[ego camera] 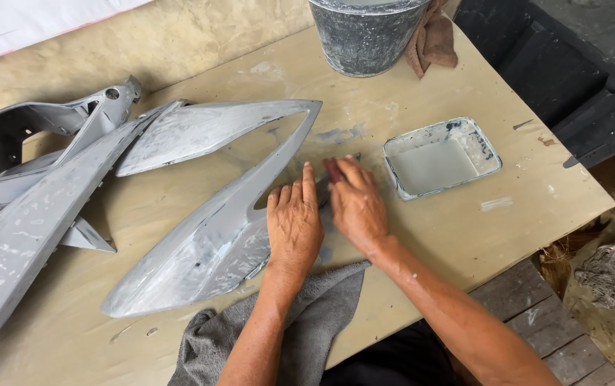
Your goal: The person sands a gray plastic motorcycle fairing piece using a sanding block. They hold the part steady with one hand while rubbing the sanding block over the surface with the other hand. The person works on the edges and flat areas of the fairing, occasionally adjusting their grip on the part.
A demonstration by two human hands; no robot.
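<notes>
The left hand (293,225) lay flat, palm down, on the grey panel (211,243), fingers together and pointing away from the body. It held nothing; its grip was open and simply pressed the panel down, seemingly to keep the light, curved piece from sliding on the table (429,243). The right hand (356,204) sat just beside it, touching or almost touching, bent over a small reddish pad (332,169) that showed under the fingertips. Its grip was partly closed, the fingers pinning the pad flat against the panel's narrow edge rather than wrapping round it; how much of the pad lay under the palm could not be told.

The panel lay across the middle of the table, its broad end near the person and its thin arm curving away round a long opening. Its surface looked dull and streaked with pale patches. A grey towel (322,314) hung over the near table edge beneath both forearms, partly under the panel, likely as padding.

To the right of the hands, near but apart, stood a shallow square tray (400,143) of cloudy water, within easy reach of the right hand. At the far edge stood a metal bucket (365,39) with a brown rag (433,39) draped beside it. More grey panels (43,186) lay stacked at the left, well apart from the hands.
</notes>
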